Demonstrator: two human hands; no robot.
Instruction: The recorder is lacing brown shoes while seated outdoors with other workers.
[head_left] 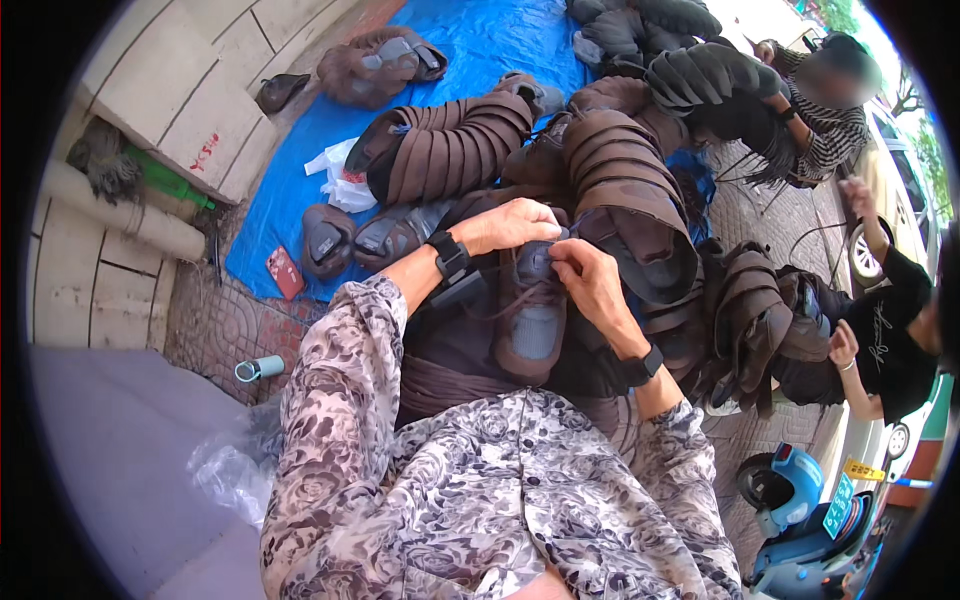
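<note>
A brown shoe upper [528, 340] with a grey mesh toe rests on my lap, its toe toward me. A thin brown lace [508, 302] loops loosely beside its tongue [533, 264]. My left hand [510, 226] is closed at the far end of the tongue and grips the upper there. From the other side, my right hand [588, 275] pinches with thumb and forefinger beside the eyelets. What lies between those right fingertips is too small to make out. Under the shoe upper, a stack of brown uppers [455, 385] lies across my lap.
Long nested stacks of brown uppers [455, 150] [625, 165] lie ahead on a blue tarp [480, 45]. A red phone [285, 273] and a light-blue cup [260, 368] sit at left. Two people work at right, near a blue scooter [800, 510].
</note>
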